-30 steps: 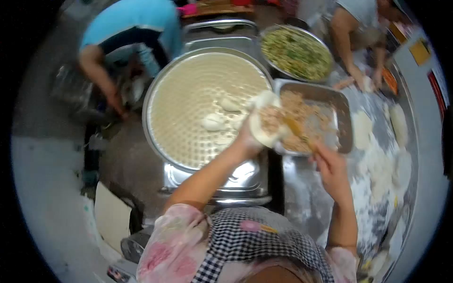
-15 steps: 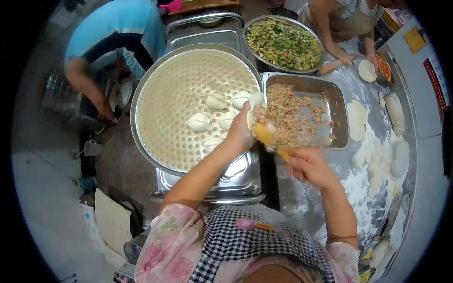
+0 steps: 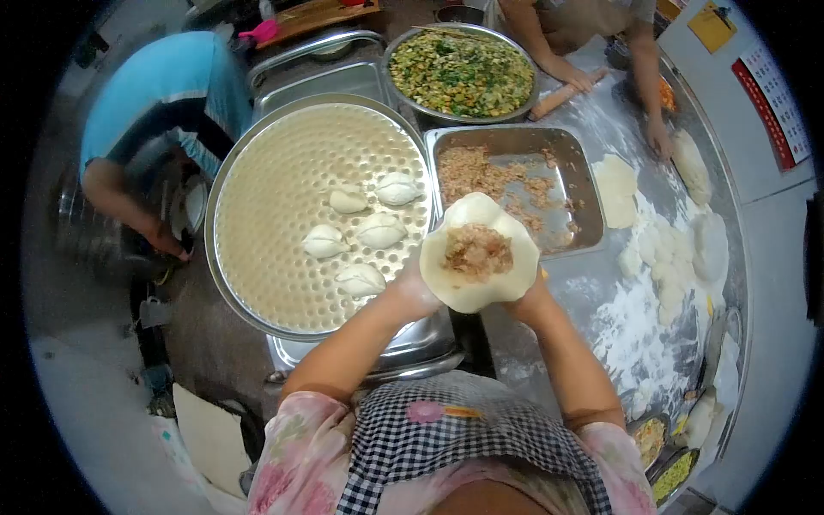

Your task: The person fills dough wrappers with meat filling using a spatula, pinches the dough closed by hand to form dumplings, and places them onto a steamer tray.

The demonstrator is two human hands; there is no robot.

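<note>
A round dough wrapper (image 3: 468,294) is spread out in front of me, cupped upward, with a mound of minced meat filling (image 3: 477,251) at its middle. My left hand (image 3: 414,292) holds it from the left and below, fingers mostly hidden under the dough. On the other side my right hand (image 3: 534,304) grips the wrapper's edge, its fingers largely covered too. A bit of yellow, seemingly the spatula (image 3: 542,273), shows beside that hand. Several filled dumplings (image 3: 380,231) sit on the round dimpled steamer tray (image 3: 257,249) to the left.
Behind the wrapper stands a metal pan (image 3: 590,202) of meat filling, with a bowl of chopped vegetables (image 3: 463,73) beyond. Flattened dough (image 3: 615,190) and dough pieces (image 3: 669,262) lie on the floured table. One person (image 3: 163,90) bends at left; another person's hand (image 3: 573,75) touches a rolling pin (image 3: 554,101).
My right hand has moved from working the yellow spatula to the wrapper's right edge. The wrapper now faces up, opened wide between both hands. The view has shifted slightly right.
</note>
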